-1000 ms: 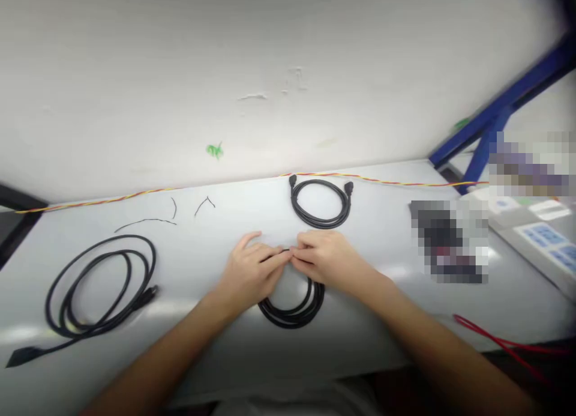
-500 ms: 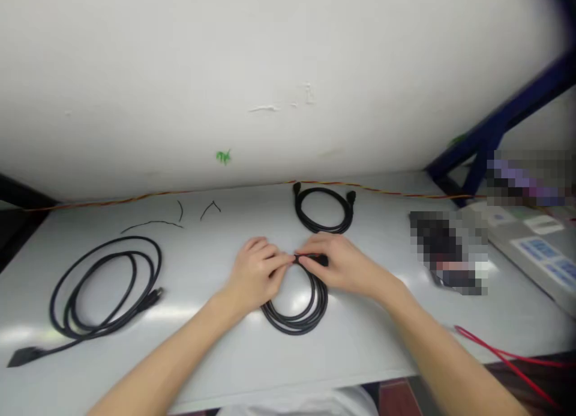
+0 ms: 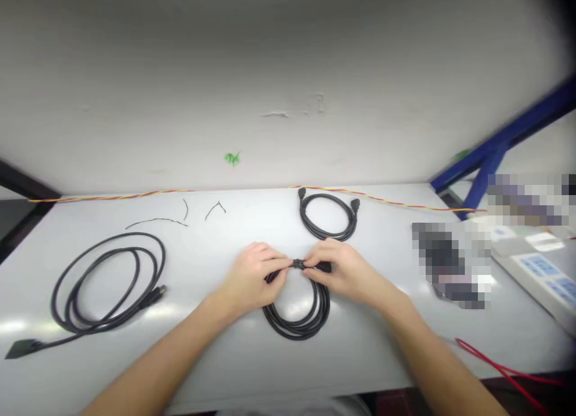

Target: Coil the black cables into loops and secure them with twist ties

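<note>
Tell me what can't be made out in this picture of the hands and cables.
Head view, the spot atop the coiled cable: hidden by the fingers of the left hand and right hand pinching it.
Head view, two pixelated patches at right: contents masked.
Head view, red wire: cut off by the lower right edge.
Head view, loose cable, its end plug at far left: too small and blurred to identify.

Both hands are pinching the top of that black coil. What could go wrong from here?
1. The left hand and right hand pinch the black coil only at its top; if either grip slips, the lower loops may spring apart.
2. The second coil lies just behind the right hand and could get knocked.
</note>
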Tool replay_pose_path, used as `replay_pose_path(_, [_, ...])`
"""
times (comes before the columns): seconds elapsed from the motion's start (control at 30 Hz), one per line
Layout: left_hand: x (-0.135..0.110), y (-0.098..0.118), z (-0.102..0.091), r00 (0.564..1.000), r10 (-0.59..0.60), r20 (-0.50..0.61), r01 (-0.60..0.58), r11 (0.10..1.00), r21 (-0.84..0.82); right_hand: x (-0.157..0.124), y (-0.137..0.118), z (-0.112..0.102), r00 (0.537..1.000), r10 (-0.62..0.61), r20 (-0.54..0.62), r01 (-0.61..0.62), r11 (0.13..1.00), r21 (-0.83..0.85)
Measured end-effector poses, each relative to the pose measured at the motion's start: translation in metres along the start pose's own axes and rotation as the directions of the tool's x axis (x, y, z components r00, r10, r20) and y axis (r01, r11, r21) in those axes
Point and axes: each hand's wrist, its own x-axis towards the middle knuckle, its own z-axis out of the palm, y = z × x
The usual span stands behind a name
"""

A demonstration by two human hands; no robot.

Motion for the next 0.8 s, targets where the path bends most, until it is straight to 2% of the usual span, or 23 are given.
replay_pose_path(0.2, [-0.005,-0.007,-0.009,1.0,-0.026,0.009,0.026,1.0,-0.012,-0.001,-0.003,-0.002,0.999,-0.037,-0.025,0.038,0.999,0.008])
replay_pose_path(0.4, [-0.006,-0.009,-0.003,0.999,-0.031,-0.009,0.031,1.0,0.003,0.0,-0.005,-0.001,0.997,0.053,-0.064,-0.05,0.998,0.046])
replay_pose_path(0.63, [-0.004,-0.008,0.0,0.999,0.008,-0.04,-0.006,0.999,0.039,0.01,-0.005,0.002,0.999,-0.036,-0.009,0.036,0.999,-0.031])
replay_pose_path(0.8, [-0.004,-0.009,0.0,0.999,-0.001,-0.041,0.003,0.999,0.051,0.011,-0.008,0.003,0.999,-0.02,-0.032,0.016,0.994,-0.109])
